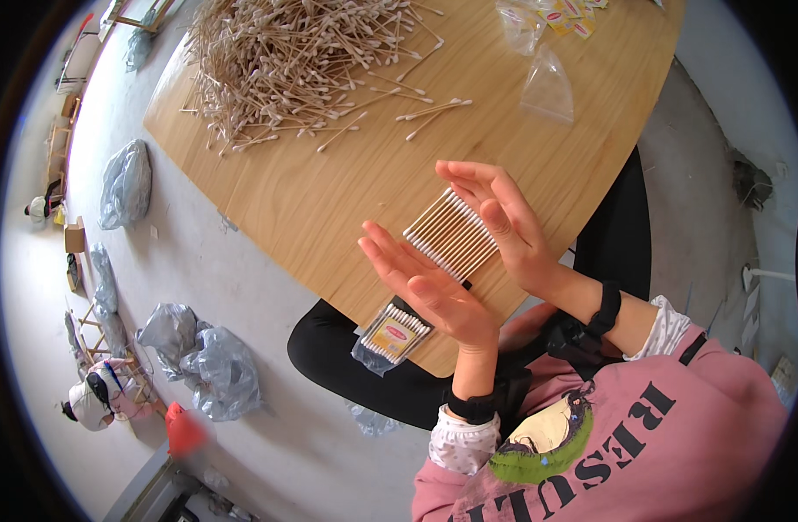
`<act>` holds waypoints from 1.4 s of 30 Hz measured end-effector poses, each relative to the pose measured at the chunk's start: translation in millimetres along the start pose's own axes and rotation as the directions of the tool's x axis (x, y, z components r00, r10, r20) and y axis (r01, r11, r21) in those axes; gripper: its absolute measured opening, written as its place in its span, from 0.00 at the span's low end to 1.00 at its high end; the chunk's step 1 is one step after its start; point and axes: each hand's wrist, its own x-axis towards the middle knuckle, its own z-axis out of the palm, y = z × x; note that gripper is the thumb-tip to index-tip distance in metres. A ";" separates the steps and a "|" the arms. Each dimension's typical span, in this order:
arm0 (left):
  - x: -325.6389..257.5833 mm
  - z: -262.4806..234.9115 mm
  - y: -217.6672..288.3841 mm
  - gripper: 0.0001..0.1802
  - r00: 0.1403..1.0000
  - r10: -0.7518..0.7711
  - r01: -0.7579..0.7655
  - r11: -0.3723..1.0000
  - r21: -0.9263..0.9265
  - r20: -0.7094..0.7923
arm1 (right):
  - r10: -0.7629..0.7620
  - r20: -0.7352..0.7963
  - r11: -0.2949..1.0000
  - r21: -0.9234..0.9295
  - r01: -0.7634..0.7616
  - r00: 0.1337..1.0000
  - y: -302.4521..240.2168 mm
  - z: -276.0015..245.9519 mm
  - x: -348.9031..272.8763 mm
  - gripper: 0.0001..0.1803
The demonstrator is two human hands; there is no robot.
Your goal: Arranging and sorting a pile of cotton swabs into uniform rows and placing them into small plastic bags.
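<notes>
A flat row of wooden-stick cotton swabs (447,233) lies side by side on the wooden table (347,196), between my two hands. My left hand (429,291) is held at the row's lower-left tips, fingers stretched out. Along the upper-right tips, my right hand (516,230) also has its fingers extended, palm toward the row. Whether either hand touches the tips I cannot tell. Just left of my left wrist, at the table's near edge, sits a clear bag of cotton swabs (397,335) with a yellow card on it.
A big heap of loose cotton swabs (286,74) covers the far left of the table, with a few strays (434,113) beside it. At the far right lie a clear zip bag (548,91) and yellow cards (568,17). Grey plastic bags (220,374) and another person (94,400) are off to the left.
</notes>
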 end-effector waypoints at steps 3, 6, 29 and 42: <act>3.9 -0.1 1.5 0.38 0.999 -0.008 0.007 1.000 -0.021 -0.046 | -0.001 0.011 1.000 -0.009 0.001 1.000 -1.4 -2.9 5.8 0.33; 11.9 0.2 5.0 0.38 0.997 -0.007 0.004 0.999 -0.039 -0.074 | -0.009 0.015 1.000 -0.021 0.010 1.000 0.5 -5.0 13.1 0.34; -5.5 -2.5 3.4 0.39 0.999 -0.002 0.004 0.999 0.047 -0.045 | 0.031 0.092 0.998 -0.059 -0.025 0.995 -2.4 -6.7 3.9 0.43; 20.8 8.2 3.8 0.37 0.993 -0.007 0.003 0.999 -0.032 -0.120 | -0.035 0.037 0.997 -0.067 0.038 0.999 3.5 3.7 27.5 0.38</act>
